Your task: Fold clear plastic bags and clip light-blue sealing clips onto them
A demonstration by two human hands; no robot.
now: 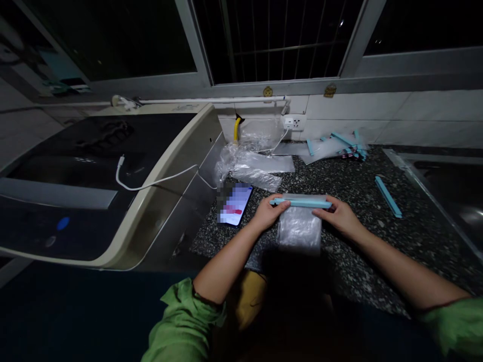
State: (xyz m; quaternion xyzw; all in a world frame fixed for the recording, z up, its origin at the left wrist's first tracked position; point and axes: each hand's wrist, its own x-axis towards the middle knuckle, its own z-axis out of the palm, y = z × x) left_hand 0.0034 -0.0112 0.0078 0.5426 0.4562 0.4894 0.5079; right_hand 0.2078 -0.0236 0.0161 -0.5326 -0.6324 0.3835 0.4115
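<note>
Phone (235, 204) screen at frame centre is blurred out. Sink (453, 186) at right is cut by the frame edge. Both green sleeves (181, 322) are cut by the bottom edge. Plastic bag (300, 231) lower part is lost in shadow.

Light: dim, night-dark outside the glass.
Countertop (415, 226): speckled dark granite, the landmark here.
Window (279, 40): above the countertop, grey-framed, dark panes with bars behind.
Wall (396, 115): pale tiles between countertop and window.
Socket (294, 122): on the wall tiles at the countertop's back edge.
Washing machine (94, 176): left of the countertop, cream rim, dark lid, white cable (151, 182) lying across it.
Sink (453, 191): steel, set at the countertop's right end.
</note>
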